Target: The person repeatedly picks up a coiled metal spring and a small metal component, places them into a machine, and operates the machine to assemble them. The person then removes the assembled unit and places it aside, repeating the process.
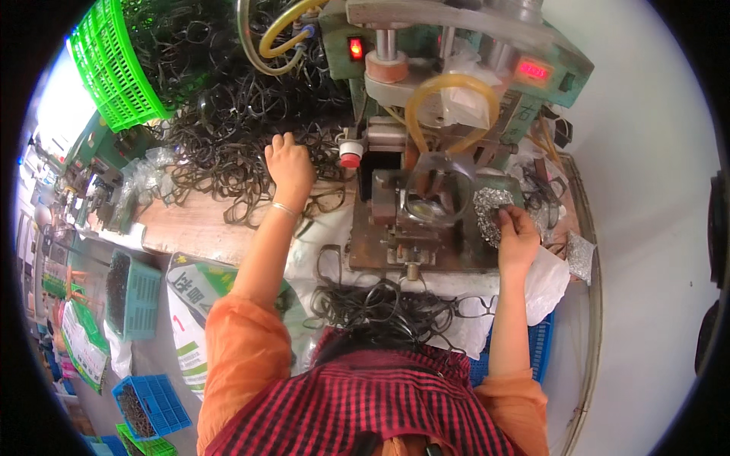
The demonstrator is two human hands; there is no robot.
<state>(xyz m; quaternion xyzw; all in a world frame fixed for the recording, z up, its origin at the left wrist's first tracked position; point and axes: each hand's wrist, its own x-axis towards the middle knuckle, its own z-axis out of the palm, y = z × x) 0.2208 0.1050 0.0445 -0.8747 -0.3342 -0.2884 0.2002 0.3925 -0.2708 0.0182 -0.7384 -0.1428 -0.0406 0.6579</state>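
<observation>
My left hand [291, 163] is at the near edge of a large heap of black spectacle frames [243, 114]. Its fingers are curled down, and whatever is under them is hidden. My right hand [519, 239] touches a small mound of tiny silvery metal parts [490, 209] on the right side of the machine bed. Thumb and fingertips come together there; any piece between them is too small to make out. Between the hands stands a green bench press [388, 83], with a clear round shield [439, 190] in front of its metal fixture [386, 205].
More black frames [380, 311] lie along the front edge and on my lap. A red push button [350, 156] sits left of the fixture. A green basket [118, 68] leans at the back left. Yellow hoses [414, 114] loop around the press. A white wall [646, 190] bounds the right side.
</observation>
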